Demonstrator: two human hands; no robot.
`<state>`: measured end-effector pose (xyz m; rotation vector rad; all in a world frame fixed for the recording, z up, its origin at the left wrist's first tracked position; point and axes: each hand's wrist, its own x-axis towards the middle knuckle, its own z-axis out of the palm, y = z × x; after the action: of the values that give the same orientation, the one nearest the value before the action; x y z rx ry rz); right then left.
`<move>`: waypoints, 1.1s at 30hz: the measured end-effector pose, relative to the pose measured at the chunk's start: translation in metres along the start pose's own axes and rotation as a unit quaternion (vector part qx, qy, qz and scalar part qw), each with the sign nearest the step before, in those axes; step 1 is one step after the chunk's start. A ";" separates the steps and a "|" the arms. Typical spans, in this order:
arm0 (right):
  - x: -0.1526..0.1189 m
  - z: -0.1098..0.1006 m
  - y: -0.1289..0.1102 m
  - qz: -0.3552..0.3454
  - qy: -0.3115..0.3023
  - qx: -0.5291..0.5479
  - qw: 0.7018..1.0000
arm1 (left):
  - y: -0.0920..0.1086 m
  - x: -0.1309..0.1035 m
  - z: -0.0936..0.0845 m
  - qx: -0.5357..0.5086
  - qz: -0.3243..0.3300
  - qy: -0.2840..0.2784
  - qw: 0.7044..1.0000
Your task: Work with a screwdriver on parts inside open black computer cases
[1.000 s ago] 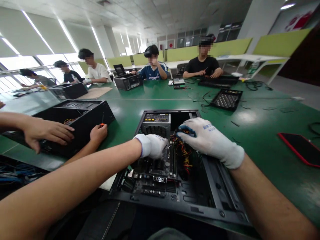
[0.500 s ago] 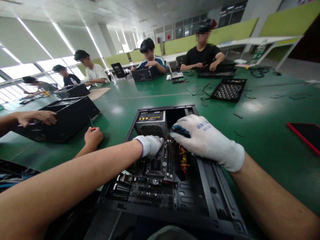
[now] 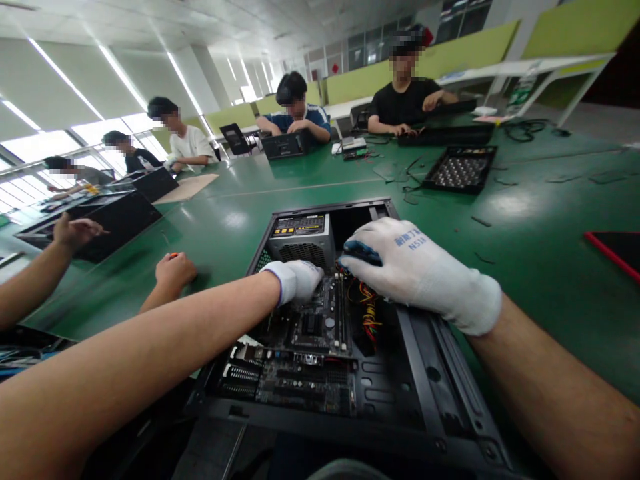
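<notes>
An open black computer case [image 3: 425, 373] lies in front of me, with a motherboard [image 3: 320, 320] inside. My left hand [image 3: 303, 280], in a white glove, reaches to the board's far edge beside the power supply [image 3: 303, 237]. Its fingers are closed and pointed down, and whatever they hold is hidden. My right hand [image 3: 405, 267], in a white glove with blue-coated fingers, is curled with thumb and fingertips pinched at the power supply cables [image 3: 369, 313]. These red, yellow and black wires run down beside the board. Expansion-slot brackets [image 3: 243, 373] sit nearer to me.
At left, a co-worker's hands [image 3: 173, 273] rest near another black case [image 3: 120, 220]. Other people work across the green table [image 3: 240, 193]. A black tray-like panel [image 3: 460, 170] and loose cables lie beyond my case; a red-edged black object [image 3: 613, 257] is at right.
My hands stay almost in place, the left shifting slightly left. The neighbour's case at left has been lowered and moved away, and that person's hand has come off it.
</notes>
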<state>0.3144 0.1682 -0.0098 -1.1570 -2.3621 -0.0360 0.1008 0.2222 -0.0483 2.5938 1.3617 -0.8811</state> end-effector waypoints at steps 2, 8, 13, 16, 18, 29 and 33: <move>0.000 -0.001 -0.001 0.001 -0.001 0.001 1.000 | -0.001 0.001 0.001 0.002 0.009 0.002 1.000; 0.000 -0.001 -0.001 -0.001 -0.001 -0.014 1.000 | -0.002 0.001 -0.001 0.026 0.018 -0.005 1.000; 0.000 -0.001 -0.001 0.002 -0.002 -0.012 1.000 | -0.002 0.000 -0.003 0.028 0.011 -0.015 0.999; 0.000 0.000 -0.001 0.001 -0.002 -0.012 1.000 | -0.001 -0.001 -0.003 0.026 0.012 -0.010 1.000; 0.000 0.000 -0.001 -0.002 -0.002 -0.013 1.000 | -0.001 -0.001 -0.003 0.027 0.012 -0.006 1.000; 0.000 0.001 0.000 -0.001 -0.003 -0.006 1.000 | 0.003 -0.005 -0.005 0.017 0.012 0.011 1.000; 0.000 0.001 0.000 -0.002 -0.004 -0.009 1.000 | 0.004 -0.006 -0.007 0.010 0.015 0.004 1.000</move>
<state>0.3139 0.1686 -0.0105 -1.1636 -2.3766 -0.0543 0.1045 0.2183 -0.0399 2.6272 1.3177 -0.8858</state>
